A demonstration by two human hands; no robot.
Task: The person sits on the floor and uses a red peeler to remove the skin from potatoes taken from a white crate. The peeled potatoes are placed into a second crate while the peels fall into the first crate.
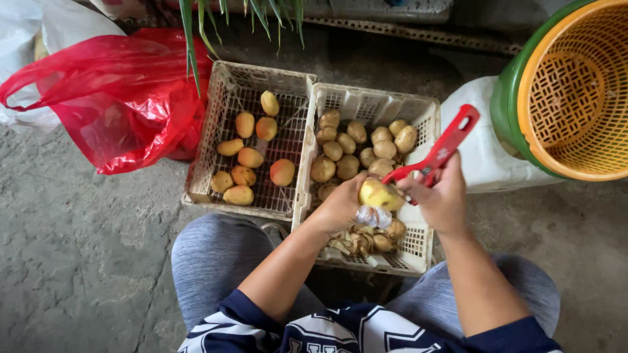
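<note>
My left hand holds a partly peeled yellow potato over the right-hand white crate. My right hand grips a red peeler, whose blade end meets the potato. Below the hands, peelings lie piled in the near end of that crate. Unpeeled brown potatoes fill its far half. The left white crate holds several peeled yellow-orange potatoes.
A red plastic bag lies left of the crates, with a white bag behind it. At right, an orange colander sits inside a green basin on a white container. Green leaves hang at top. My knees flank the crates on concrete floor.
</note>
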